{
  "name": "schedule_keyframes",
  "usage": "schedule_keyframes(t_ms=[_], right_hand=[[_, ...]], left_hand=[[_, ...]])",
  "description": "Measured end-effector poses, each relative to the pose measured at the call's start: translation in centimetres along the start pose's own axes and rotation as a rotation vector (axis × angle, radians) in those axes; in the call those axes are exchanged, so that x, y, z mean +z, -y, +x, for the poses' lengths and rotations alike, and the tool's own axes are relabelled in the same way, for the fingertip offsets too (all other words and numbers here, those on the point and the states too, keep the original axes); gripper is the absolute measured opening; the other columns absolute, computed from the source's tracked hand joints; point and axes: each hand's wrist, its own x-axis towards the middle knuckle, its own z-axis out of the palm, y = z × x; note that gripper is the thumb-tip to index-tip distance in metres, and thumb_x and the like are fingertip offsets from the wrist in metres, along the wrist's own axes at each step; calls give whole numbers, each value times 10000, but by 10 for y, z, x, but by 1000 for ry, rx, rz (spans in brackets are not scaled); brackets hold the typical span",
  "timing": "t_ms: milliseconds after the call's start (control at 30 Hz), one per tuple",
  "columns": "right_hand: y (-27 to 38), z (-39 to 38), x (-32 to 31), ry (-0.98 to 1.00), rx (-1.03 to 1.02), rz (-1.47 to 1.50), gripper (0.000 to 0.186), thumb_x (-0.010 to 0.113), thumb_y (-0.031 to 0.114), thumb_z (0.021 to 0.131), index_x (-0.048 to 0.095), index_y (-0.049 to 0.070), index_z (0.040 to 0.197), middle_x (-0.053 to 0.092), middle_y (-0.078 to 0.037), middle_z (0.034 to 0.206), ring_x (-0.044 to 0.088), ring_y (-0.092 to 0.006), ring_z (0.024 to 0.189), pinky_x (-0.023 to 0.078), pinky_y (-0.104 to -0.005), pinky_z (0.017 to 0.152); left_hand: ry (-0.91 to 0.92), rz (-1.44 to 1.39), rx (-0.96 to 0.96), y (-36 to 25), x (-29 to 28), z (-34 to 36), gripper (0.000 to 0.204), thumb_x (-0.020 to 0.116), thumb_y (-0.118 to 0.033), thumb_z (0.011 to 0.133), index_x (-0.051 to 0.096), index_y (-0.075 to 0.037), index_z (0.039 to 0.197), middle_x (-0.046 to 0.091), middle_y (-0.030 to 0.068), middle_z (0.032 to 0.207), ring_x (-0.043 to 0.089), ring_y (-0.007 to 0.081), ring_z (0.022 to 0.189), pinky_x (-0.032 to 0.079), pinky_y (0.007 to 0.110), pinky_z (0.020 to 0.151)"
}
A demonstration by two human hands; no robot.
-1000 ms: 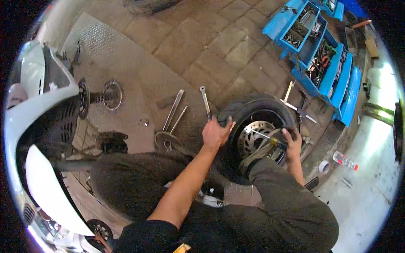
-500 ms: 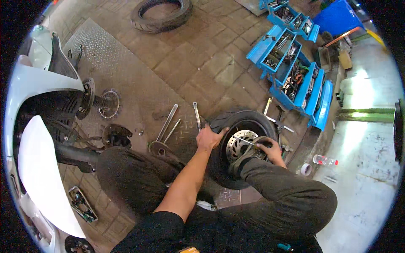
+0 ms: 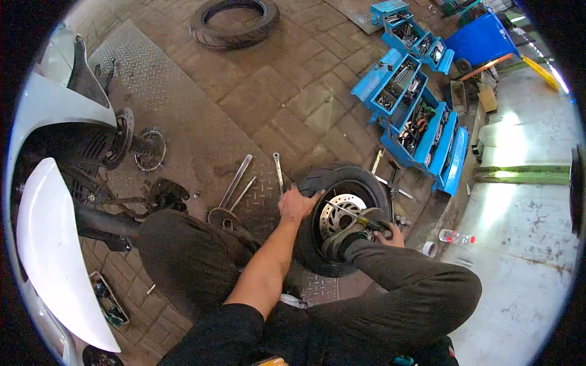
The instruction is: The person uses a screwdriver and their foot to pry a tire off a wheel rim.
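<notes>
While fingers (image 3: 318, 194) grip the tyre (image 3: 371, 182), toolboxes (image 3: 452, 163) hold tools (image 3: 420, 116).

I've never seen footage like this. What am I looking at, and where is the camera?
There is no machine: these are a person's bare hands, seen by a wide fisheye camera worn on the head and looking down, so straight edges bend toward the rim. The left hand holds the edge of a wheel. The right hand holds what looks like a screwdriver, its shaft crossing the brake disc in this view. On the floor are a spanner, a loose tyre and blue toolboxes.
</notes>
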Motion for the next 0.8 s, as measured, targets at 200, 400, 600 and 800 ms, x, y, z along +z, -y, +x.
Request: schedule_keyframes(t_ms=[200, 400, 600, 800], right_hand=[[-53, -95, -8, -191, 151, -20, 509, 775, 359, 866, 647, 41, 1242, 665, -165, 1206, 656, -305, 1106, 509, -413, 932], [-61, -172, -40, -240, 326, -62, 483, 767, 337, 869, 652, 41, 1232, 675, -169, 1176, 664, -322, 1078, 515, -407, 924], [-60, -204, -59, -280, 368, -79, 458, 759, 315, 872, 657, 41, 1223, 686, -173, 1146, 672, -338, 1050, 522, -402, 916], [-46, -199, -80, -319, 322, -81, 432, 751, 293, 875, 662, 40, 1214, 697, -177, 1116, 680, -354, 1023, 528, -397, 909]], left_hand=[[-8, 29, 2, 8, -5, 6, 1148, 670, -836, 692, 500, 37, 1417, 648, 252, 1276, 604, 372, 1241, 477, 459, 1048], [35, -21, 28, 5, -5, 6, 1138, 695, -802, 702, 489, 56, 1420, 637, 253, 1290, 610, 371, 1230, 484, 453, 1042], [40, -4, 32, 2, -2, -1, 1147, 686, -802, 710, 473, 63, 1433, 634, 252, 1295, 609, 375, 1230, 492, 455, 1036], [100, 19, 23, -1, -13, 1, 1182, 656, -823, 722, 431, 66, 1469, 598, 263, 1358, 588, 375, 1266, 487, 453, 1051]])
